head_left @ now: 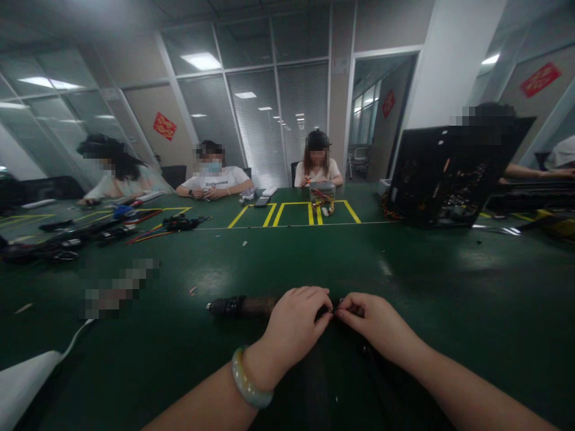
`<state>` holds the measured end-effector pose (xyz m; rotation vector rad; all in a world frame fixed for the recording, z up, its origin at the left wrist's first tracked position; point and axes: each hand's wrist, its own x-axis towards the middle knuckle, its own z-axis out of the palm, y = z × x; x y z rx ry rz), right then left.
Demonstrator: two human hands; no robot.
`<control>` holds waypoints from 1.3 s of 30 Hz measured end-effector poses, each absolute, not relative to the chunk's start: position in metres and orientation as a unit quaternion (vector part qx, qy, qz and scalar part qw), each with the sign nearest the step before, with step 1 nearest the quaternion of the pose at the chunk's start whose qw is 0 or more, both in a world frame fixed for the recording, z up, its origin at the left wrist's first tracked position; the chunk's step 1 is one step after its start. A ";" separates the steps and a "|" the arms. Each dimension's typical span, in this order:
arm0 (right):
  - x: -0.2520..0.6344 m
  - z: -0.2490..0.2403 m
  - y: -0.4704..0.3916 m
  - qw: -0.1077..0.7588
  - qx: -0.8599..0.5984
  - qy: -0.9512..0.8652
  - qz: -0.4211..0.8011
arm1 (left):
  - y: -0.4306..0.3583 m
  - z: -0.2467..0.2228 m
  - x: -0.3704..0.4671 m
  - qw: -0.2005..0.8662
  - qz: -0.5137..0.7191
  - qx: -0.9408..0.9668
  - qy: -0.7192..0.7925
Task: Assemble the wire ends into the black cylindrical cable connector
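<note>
A dark, cylindrical electric screwdriver (256,307) lies sideways on the green table, its metal tip pointing left. My left hand (299,320) wraps over the tool's right end, with thumb and fingertips closed there. A pale bangle (249,380) circles that wrist. Right against those fingertips, my right hand (372,317) pinches something small and dark at the tool's end; its kind cannot be made out. Below the right hand, a dark cord-like shape (366,353) runs toward me, dim against the tabletop.
Bundled cables (54,242) lie at left. A white power strip cord (74,338) runs to a white object (29,383). A black computer case (453,173) stands at right. Several people sit across the green table (287,263), one behind a metal box with wires (322,194).
</note>
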<state>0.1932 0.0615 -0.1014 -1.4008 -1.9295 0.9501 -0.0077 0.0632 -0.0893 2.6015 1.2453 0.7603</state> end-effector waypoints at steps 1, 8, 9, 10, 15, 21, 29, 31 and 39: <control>0.193 -0.101 0.061 0.283 -0.523 -0.722 0.354 | 0.063 -0.089 -0.008 0.079 0.254 0.872 0.411; 0.193 -0.103 0.062 0.283 -0.521 -0.720 0.361 | 0.064 -0.090 -0.008 0.074 0.258 0.869 0.416; 0.193 -0.103 0.062 0.283 -0.520 -0.720 0.362 | 0.064 -0.090 -0.008 0.075 0.257 0.867 0.420; 0.193 -0.103 0.063 0.283 -0.519 -0.720 0.364 | 0.064 -0.090 -0.008 0.075 0.256 0.867 0.421; 0.194 -0.104 0.063 0.287 -0.514 -0.722 0.363 | 0.063 -0.089 -0.007 0.071 0.256 0.877 0.400; 0.194 -0.105 0.063 0.286 -0.519 -0.719 0.365 | 0.063 -0.088 -0.007 0.078 0.262 0.866 0.419; 0.194 -0.108 0.064 0.290 -0.514 -0.722 0.362 | 0.063 -0.090 -0.007 0.075 0.262 0.869 0.414; 0.194 -0.108 0.065 0.291 -0.513 -0.722 0.361 | 0.063 -0.090 -0.007 0.076 0.262 0.865 0.420; 0.194 -0.104 0.063 0.287 -0.516 -0.718 0.369 | 0.063 -0.088 -0.007 0.077 0.253 0.873 0.411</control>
